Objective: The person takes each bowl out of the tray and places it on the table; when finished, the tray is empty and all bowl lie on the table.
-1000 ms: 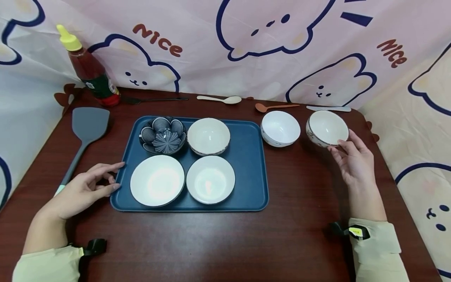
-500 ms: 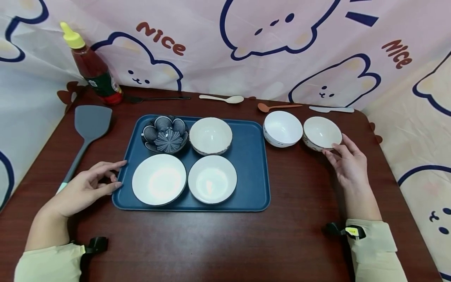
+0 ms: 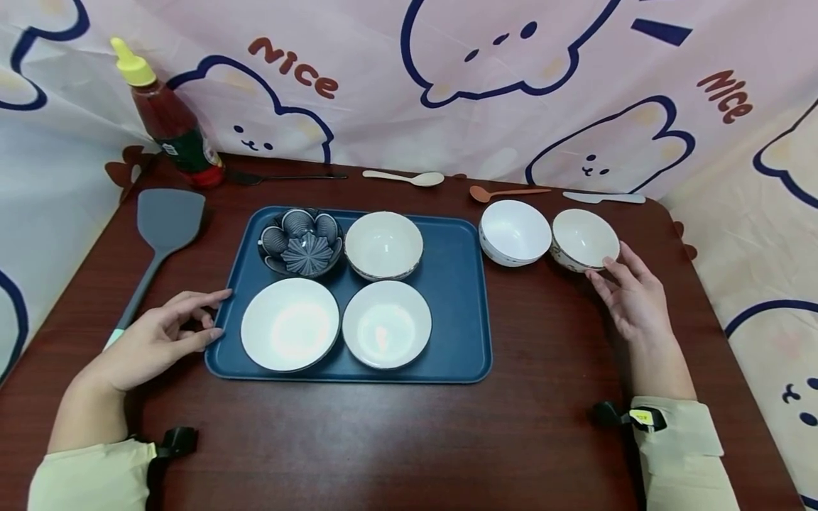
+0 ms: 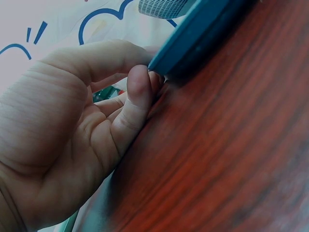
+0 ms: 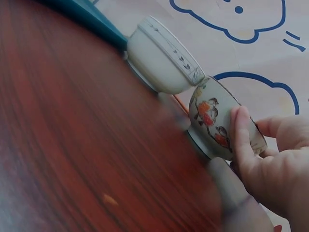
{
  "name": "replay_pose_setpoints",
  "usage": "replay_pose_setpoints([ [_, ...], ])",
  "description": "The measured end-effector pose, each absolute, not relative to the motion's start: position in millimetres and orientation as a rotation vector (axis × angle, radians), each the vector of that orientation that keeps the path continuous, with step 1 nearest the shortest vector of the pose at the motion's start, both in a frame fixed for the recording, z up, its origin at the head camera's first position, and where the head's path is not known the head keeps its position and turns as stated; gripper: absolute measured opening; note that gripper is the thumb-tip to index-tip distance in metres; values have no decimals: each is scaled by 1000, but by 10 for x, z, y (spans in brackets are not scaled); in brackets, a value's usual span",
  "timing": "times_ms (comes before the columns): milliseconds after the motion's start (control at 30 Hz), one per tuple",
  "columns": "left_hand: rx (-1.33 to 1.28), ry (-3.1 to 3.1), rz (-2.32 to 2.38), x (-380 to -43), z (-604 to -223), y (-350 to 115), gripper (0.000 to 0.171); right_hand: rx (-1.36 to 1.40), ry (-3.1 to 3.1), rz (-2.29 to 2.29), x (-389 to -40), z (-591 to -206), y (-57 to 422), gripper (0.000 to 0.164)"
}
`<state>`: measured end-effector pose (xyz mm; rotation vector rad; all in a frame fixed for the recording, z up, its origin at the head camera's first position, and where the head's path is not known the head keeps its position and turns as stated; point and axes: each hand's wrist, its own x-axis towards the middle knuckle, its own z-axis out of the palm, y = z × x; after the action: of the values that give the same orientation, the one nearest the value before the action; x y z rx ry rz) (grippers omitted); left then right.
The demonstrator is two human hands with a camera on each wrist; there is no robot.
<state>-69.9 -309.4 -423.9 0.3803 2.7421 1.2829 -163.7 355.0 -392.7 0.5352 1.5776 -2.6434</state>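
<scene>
While the right hand point(image 3: 635, 301) pinches a floral bowl point(image 3: 584, 239) just beside a white bowl point(image 3: 514, 233), the left hand point(image 3: 152, 341), relaxed, touches the tray point(image 3: 455, 301) at its left edge.

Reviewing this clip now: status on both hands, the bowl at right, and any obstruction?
Left hand touching tray edge. Right hand gripping orange-patterned bowl. Neighbouring bowl stands between it and the tray.

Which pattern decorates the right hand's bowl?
The pale bowl shows orange and dark figures, clearest in the right wrist view.
</scene>
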Motion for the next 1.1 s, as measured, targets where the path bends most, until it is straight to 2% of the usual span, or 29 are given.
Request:
replay_pose_setpoints([
  [233,446,2733,1319,-693,-4278,-3107,54,504,1812,-2585,-1598,-3921,3559,78],
  [533,376,2753,1291,-676,-4218,-3094,52,532,1797,-2729,-1552,-3772,3465,61],
  [733,391,2751,1292,-706,-4211,-3082,52,550,1842,-2735,-1536,-3640,3415,59],
  [967,374,2754,1270,-702,-4230,-3096,52,396,1813,-2717,-1531,-3572,3232,51],
  [1100,370,2757,1278,-684,-4226,-3102,52,307,1874,-2615,-1535,-3541,3093,55],
])
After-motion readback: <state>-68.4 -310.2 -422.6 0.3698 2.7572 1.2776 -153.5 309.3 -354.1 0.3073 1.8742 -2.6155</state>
